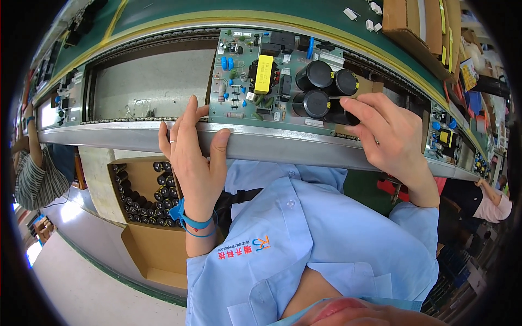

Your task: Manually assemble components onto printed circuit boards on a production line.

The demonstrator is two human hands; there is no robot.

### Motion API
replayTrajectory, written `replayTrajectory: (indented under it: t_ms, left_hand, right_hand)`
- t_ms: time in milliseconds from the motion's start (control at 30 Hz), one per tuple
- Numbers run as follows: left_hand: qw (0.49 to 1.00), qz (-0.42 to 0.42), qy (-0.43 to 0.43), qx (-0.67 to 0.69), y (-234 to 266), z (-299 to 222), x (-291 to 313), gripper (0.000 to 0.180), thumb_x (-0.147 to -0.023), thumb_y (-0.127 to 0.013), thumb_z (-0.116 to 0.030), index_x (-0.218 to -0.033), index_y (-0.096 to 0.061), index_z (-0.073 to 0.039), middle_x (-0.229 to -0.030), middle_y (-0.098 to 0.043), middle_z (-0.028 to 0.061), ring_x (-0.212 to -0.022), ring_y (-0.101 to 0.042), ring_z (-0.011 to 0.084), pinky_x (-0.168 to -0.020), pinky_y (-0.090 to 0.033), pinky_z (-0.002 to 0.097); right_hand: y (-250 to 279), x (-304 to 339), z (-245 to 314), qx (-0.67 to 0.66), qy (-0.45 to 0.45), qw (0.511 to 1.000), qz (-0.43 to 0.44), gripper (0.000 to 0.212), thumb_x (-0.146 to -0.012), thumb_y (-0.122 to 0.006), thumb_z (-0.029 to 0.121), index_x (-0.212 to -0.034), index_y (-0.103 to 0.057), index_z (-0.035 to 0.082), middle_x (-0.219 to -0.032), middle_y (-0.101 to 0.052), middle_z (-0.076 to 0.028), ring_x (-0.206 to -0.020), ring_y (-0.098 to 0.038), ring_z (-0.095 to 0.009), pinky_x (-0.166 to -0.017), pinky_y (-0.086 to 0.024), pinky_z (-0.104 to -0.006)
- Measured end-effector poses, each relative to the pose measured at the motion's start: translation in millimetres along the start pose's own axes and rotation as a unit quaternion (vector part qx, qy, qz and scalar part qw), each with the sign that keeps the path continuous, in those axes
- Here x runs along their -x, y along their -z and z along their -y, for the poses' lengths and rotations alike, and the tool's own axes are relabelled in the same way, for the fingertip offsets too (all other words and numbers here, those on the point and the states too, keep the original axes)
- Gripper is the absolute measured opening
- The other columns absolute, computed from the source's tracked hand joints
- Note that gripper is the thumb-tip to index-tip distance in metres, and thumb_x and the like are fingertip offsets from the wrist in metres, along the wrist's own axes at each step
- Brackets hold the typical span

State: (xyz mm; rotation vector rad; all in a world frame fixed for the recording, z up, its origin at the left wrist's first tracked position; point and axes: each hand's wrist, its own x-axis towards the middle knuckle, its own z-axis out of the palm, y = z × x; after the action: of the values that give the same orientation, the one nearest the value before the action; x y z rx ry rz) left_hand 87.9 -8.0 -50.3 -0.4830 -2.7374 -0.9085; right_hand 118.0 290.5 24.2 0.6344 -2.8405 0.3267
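Observation:
A green circuit board [296, 103] lies across the metal rails in front of me, with a yellow-wrapped transformer [264, 74] and blue disc parts on it. Several large black capacitors [314, 75] stand grouped toward its right side. My right hand [392, 133] pinches the nearest-right black capacitor [339, 113], which is partly hidden by my fingers. At the board's lower left corner, my left hand [191, 155] rests against the rail, fingers stretched out and thumb apart, holding nothing. A blue wrist strap [193, 221] is around my left wrist.
An open cardboard box [147, 190] full of black capacitors stands lower left. Metal rail [283, 145] runs along the front. More boards [447, 136] sit on the line at both ends. Cardboard boxes [418, 27] and small white parts [370, 25] lie beyond. Other people work at both sides.

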Motion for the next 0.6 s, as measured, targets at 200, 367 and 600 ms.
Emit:
replayTrajectory:
  t_ms: [200, 367, 600]
  left_hand:
    - [1.0, 0.002, 0.006, 0.02, 5, -4, -3, 0.055, -0.092, -0.064, -0.018, -0.141, -0.046, 0.0, -0.114, -0.068, 0.0093, -0.107, -0.059, 0.0243, -0.115, -0.019, 0.0472]
    - [0.996, 0.038, 0.0, 0.076, 4, -9, -14, 0.05, -0.094, -0.056, -0.011, -0.142, -0.046, 0.0, -0.108, -0.071, 0.0099, -0.104, -0.063, 0.0227, -0.116, -0.02, 0.0459]
    - [0.962, 0.197, -0.013, 0.188, 1, -25, -25, 0.047, -0.101, -0.048, -0.019, -0.142, -0.043, 0.002, -0.102, -0.071, 0.0117, -0.113, -0.054, 0.0255, -0.113, -0.025, 0.0427]
  right_hand:
    - [-5, 4, -3, 0.074, 0.055, 0.995, -0.041, 0.049, -0.071, -0.076, 0.03, -0.118, -0.069, 0.017, -0.082, -0.059, 0.001, -0.06, -0.059, -0.014, -0.049, -0.044, -0.0269]
    - [13, 23, -5, 0.03, 0.056, 0.993, -0.103, 0.05, -0.073, -0.075, 0.034, -0.118, -0.07, 0.013, -0.078, -0.058, 0.001, -0.062, -0.059, -0.012, -0.046, -0.045, -0.0274]
    - [-35, 26, 31, -0.03, 0.169, 0.979, -0.11, 0.034, -0.078, -0.058, 0.02, -0.109, -0.064, 0.006, -0.081, -0.057, 0.0, -0.059, -0.06, -0.011, -0.044, -0.046, -0.0286]
